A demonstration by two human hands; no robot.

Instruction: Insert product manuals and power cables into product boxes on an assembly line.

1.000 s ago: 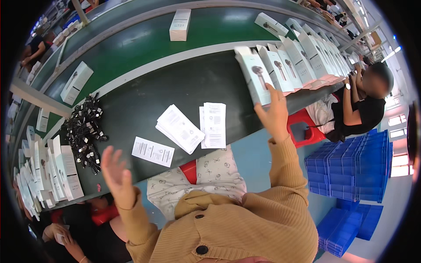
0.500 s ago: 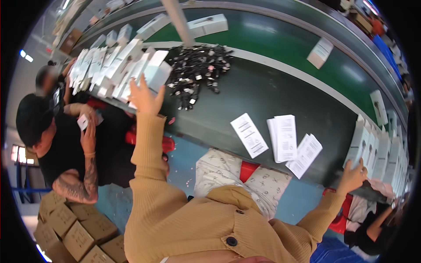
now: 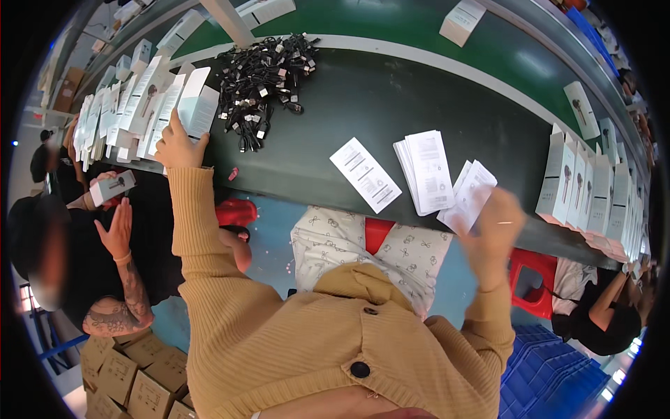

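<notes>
A tall white carton point(image 3: 197, 108), judged light, stiff and best pinched by its narrow side faces, is being gripped at the worktop's point(image 3: 391, 98) ten o'clock by the left hand point(image 3: 178, 145), while folded leaflets point(image 3: 472, 195) are being clasped at four o'clock by the blurred right hand point(image 3: 494, 227).

The dark table point(image 3: 391, 105) has open room in the middle. A pile of black cables point(image 3: 264, 73), white boxes point(image 3: 150, 105) and paper leaflets point(image 3: 427, 171) block the sides.
</notes>
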